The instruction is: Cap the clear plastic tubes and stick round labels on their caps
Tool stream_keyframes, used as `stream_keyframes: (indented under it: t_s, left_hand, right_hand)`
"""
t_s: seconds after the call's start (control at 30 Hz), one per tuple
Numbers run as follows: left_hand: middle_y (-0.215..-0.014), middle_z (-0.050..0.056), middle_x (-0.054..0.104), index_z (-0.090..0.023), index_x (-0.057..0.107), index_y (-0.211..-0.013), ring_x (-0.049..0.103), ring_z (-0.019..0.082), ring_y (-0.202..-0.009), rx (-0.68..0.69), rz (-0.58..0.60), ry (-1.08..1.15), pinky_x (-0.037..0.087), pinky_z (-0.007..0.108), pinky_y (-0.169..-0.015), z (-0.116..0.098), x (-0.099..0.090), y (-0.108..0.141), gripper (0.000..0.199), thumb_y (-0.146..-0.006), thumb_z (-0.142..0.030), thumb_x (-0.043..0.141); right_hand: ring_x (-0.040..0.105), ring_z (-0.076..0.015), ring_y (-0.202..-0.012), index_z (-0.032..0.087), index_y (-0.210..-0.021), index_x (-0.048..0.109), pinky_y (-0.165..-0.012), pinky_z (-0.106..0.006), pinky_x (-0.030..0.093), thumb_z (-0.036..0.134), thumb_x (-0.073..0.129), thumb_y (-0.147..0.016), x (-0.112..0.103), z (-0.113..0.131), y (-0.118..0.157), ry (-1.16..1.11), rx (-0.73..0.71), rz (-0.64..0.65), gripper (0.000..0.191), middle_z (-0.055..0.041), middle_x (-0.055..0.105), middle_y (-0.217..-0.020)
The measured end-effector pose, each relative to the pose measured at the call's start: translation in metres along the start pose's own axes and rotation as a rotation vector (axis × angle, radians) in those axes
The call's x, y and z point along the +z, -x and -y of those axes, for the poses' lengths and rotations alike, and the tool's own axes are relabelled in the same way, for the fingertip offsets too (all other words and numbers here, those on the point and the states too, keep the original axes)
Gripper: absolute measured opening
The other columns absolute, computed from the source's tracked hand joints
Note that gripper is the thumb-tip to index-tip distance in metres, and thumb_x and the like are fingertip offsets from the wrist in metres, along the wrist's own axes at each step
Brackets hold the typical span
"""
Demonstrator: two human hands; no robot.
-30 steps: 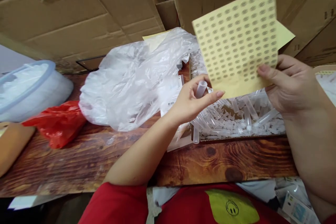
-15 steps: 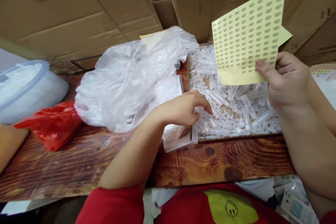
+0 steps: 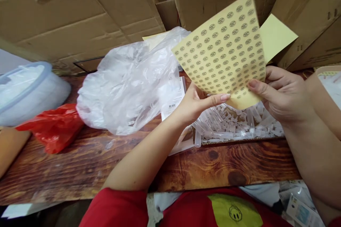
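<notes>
Both hands grip the lower part of a yellow sticker sheet (image 3: 221, 49) printed with rows of small dark oval marks. My left hand (image 3: 198, 101) pinches its lower left edge, thumb in front and fingers mostly hidden behind. At the lower right, my right hand (image 3: 279, 92) has its thumb on the front of the sheet. Another yellow sheet (image 3: 278, 37) sticks out behind the first, above my right hand. Below and partly covered by the sheet lies a shallow cardboard tray (image 3: 239, 141) filled with clear tubes (image 3: 210, 120) and small white pieces.
A crumpled clear plastic bag (image 3: 128, 85) lies left of the tray, beside a printed packet (image 3: 174, 103). Farther left are a red bag (image 3: 54, 124) and a blue-rimmed tub (image 3: 34, 92). Large cardboard boxes (image 3: 80, 14) stand behind; a beige container (image 3: 323, 78) is at right.
My left hand has risen from the tubes in the tray and taken hold of the sheet. The front sheet has swung left and lower, showing more of the sheet behind.
</notes>
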State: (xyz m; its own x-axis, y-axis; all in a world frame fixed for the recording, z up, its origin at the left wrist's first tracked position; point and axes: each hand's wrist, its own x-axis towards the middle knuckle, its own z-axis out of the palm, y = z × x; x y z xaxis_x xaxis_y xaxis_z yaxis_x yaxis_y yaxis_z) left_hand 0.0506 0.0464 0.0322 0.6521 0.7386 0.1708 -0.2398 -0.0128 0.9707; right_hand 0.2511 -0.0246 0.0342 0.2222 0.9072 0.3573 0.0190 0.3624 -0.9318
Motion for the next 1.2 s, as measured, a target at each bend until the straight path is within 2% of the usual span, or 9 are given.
stream_keyframes:
  t_s: [0.17, 0.4, 0.47, 0.57, 0.67, 0.77, 0.93, 1.07, 1.2]
  left_hand:
    - [-0.122, 0.013, 0.076, -0.018, 0.067, -0.118, 0.068, 0.036, -0.124, -0.014, -0.051, 0.034, 0.056, 0.051, -0.109, -0.003, 0.007, 0.007, 0.063, -0.064, -0.039, 0.093]
    - [-0.121, 0.01, 0.075, -0.024, 0.053, -0.142, 0.068, 0.035, -0.125, 0.059, -0.131, 0.085, 0.055, 0.051, -0.11, -0.004, 0.014, 0.01, 0.081, -0.068, -0.03, 0.088]
    - [-0.12, 0.009, 0.076, -0.025, 0.053, -0.142, 0.067, 0.034, -0.126, 0.055, -0.163, 0.11, 0.054, 0.05, -0.111, -0.004, 0.015, 0.01, 0.08, -0.069, -0.028, 0.087]
    - [-0.118, 0.008, 0.076, -0.024, 0.053, -0.14, 0.067, 0.033, -0.125, 0.051, -0.222, 0.134, 0.053, 0.049, -0.112, -0.004, 0.019, 0.009, 0.077, -0.071, -0.027, 0.085]
    - [-0.116, 0.007, 0.076, -0.024, 0.055, -0.139, 0.069, 0.03, -0.122, 0.055, -0.247, 0.145, 0.052, 0.048, -0.113, -0.004, 0.023, 0.01, 0.072, -0.073, -0.024, 0.083]
    - [-0.112, 0.005, 0.077, -0.025, 0.057, -0.136, 0.071, 0.029, -0.119, 0.077, -0.261, 0.153, 0.053, 0.046, -0.112, -0.004, 0.027, 0.012, 0.068, -0.073, -0.022, 0.083]
    - [-0.106, 0.005, 0.077, -0.024, 0.064, -0.125, 0.074, 0.029, -0.11, 0.115, -0.27, 0.074, 0.058, 0.047, -0.105, -0.001, 0.026, 0.015, 0.056, -0.074, -0.03, 0.086]
    - [-0.1, 0.006, 0.079, -0.019, 0.071, -0.103, 0.077, 0.027, -0.098, 0.129, -0.275, -0.024, 0.062, 0.045, -0.098, 0.002, 0.023, 0.017, 0.035, -0.076, -0.037, 0.086]
    - [-0.097, 0.006, 0.079, -0.019, 0.073, -0.097, 0.078, 0.024, -0.09, 0.165, -0.302, -0.096, 0.065, 0.042, -0.093, 0.002, 0.022, 0.019, 0.035, -0.075, -0.041, 0.087]
  right_hand:
    - [0.075, -0.0133, -0.079, 0.029, -0.094, 0.082, -0.067, -0.02, 0.062, 0.038, 0.085, -0.083, 0.0, 0.009, 0.004, 0.041, 0.059, 0.028, 0.016, 0.0002, 0.081, -0.092]
    - [0.073, -0.0167, -0.08, 0.026, -0.094, 0.078, -0.071, -0.029, 0.063, 0.043, 0.083, -0.084, 0.004, 0.004, 0.003, 0.005, 0.063, 0.013, 0.02, -0.0028, 0.078, -0.094]
    - [0.07, -0.0171, -0.084, 0.027, -0.104, 0.075, -0.075, -0.032, 0.061, 0.037, 0.083, -0.084, 0.005, 0.004, 0.004, 0.161, -0.137, -0.132, 0.024, -0.0039, 0.075, -0.105]
    - [0.065, -0.0256, -0.099, 0.027, -0.116, 0.071, -0.088, -0.043, 0.056, 0.03, 0.09, -0.073, 0.005, 0.008, 0.009, 0.654, -0.618, -0.325, 0.047, -0.0075, 0.068, -0.112]
    - [0.066, -0.0301, -0.096, 0.029, -0.111, 0.072, -0.087, -0.048, 0.054, 0.026, 0.088, -0.075, 0.008, 0.012, 0.015, 0.975, -0.83, -0.214, 0.039, -0.0071, 0.069, -0.096]
    - [0.069, -0.0267, -0.084, 0.031, -0.109, 0.072, -0.077, -0.045, 0.054, 0.021, 0.079, -0.084, 0.015, 0.014, 0.019, 0.991, -0.85, -0.115, 0.028, -0.0052, 0.072, -0.09]
    - [0.072, -0.0249, -0.08, 0.024, -0.104, 0.073, -0.07, -0.042, 0.053, 0.009, 0.072, -0.085, 0.025, 0.015, 0.019, 0.906, -0.852, -0.034, 0.024, -0.0064, 0.077, -0.09]
    - [0.074, -0.0222, -0.081, 0.026, -0.101, 0.074, -0.072, -0.039, 0.058, 0.007, 0.071, -0.086, 0.028, 0.018, 0.022, 0.827, -0.756, -0.009, 0.024, -0.0042, 0.079, -0.092]
    - [0.074, -0.0219, -0.08, 0.032, -0.099, 0.074, -0.072, -0.039, 0.06, 0.009, 0.071, -0.087, 0.03, 0.021, 0.024, 0.738, -0.647, -0.032, 0.027, -0.0002, 0.078, -0.09]
